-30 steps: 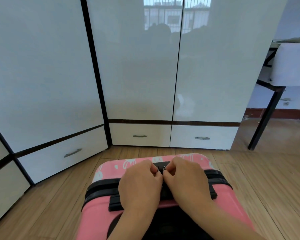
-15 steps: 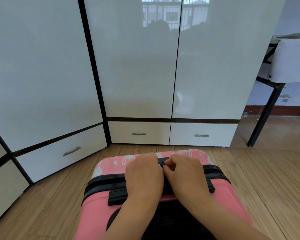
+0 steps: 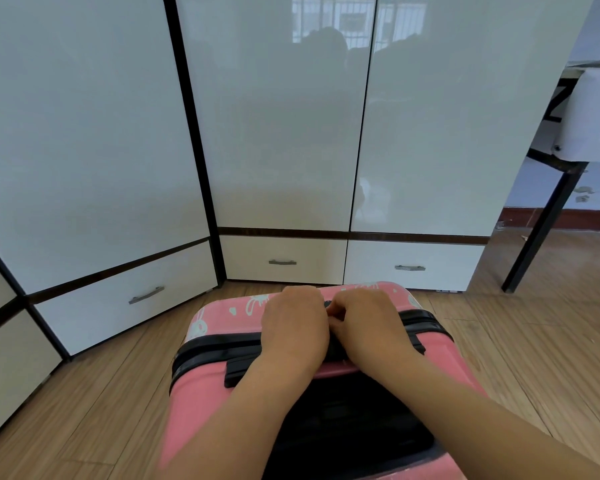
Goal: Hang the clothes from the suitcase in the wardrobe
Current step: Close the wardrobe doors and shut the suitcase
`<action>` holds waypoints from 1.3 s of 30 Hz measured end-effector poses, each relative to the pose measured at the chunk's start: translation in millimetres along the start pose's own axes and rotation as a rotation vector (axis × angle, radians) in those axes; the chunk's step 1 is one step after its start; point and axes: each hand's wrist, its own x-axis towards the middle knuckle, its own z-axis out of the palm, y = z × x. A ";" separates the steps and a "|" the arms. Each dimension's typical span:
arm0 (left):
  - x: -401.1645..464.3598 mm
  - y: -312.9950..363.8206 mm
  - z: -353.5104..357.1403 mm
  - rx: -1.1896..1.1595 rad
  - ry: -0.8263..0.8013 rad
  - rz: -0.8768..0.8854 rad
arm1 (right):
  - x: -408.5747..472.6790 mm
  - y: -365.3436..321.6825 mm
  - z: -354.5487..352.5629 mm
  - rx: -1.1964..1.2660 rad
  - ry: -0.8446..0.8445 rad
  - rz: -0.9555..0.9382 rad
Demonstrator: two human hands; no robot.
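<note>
My left hand [image 3: 293,327] and right hand [image 3: 364,325] pinch the zipper pulls (mostly hidden) at the pink suitcase [image 3: 201,386] top edge; I should pull them apart slowly.

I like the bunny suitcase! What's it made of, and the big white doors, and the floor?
The pink suitcase looks like hard, smooth plastic: its shell keeps a firm rounded shape, with a black zip band across it. The white wardrobe doors seem glossy, perhaps lacquered board or glass, since they mirror a window. The floor looks like wood planks or wood-look laminate, with visible grain.
</note>
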 end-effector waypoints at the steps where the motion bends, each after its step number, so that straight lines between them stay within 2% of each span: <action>1: 1.8 -2.9 1.3 -0.016 0.009 -0.007 | 2.1 -1.0 0.0 0.007 -0.007 -0.004; 4: 1.6 -10.7 6.0 -0.094 0.031 -0.033 | 7.3 -3.0 -1.4 -0.011 -0.041 -0.037; 10: -6.0 -23.1 2.7 -0.362 -0.067 -0.045 | 0.6 2.1 -1.7 0.005 -0.083 -0.078; 15: -20.2 -25.0 4.9 -0.556 0.053 -0.137 | -14.2 10.4 -10.6 0.324 0.021 0.060; 17: -24.2 -24.7 5.9 -0.579 0.108 -0.155 | -20.4 10.0 -13.2 0.373 0.040 0.048; 21: -27.2 -30.4 2.9 -0.648 0.249 -0.240 | -25.8 6.1 -9.0 0.133 -0.104 -0.149; 24: -35.2 -42.9 -5.2 -0.541 0.272 -0.228 | -22.3 6.1 -9.0 0.082 -0.190 -0.142; 25: -37.6 -52.0 -9.7 -0.473 0.262 -0.247 | -22.9 7.5 -10.0 0.122 -0.162 -0.139; 27: -41.0 -76.5 -16.7 -0.334 0.202 -0.341 | -26.9 14.2 -13.2 0.259 0.018 -0.094; 29: -45.5 -100.5 -16.9 -0.330 0.066 -0.435 | -33.1 26.5 -16.7 0.331 0.207 -0.001; 32: -53.1 -107.2 -5.9 -0.613 -0.042 -0.442 | -48.0 41.0 -20.2 0.224 0.232 0.053; 36: -48.3 -87.5 13.1 -0.712 0.013 -0.470 | -72.8 47.7 -23.3 -0.068 0.033 0.029; 39: -45.5 -49.4 31.0 -0.687 0.026 -0.469 | -70.0 65.0 -30.6 -0.209 0.074 0.127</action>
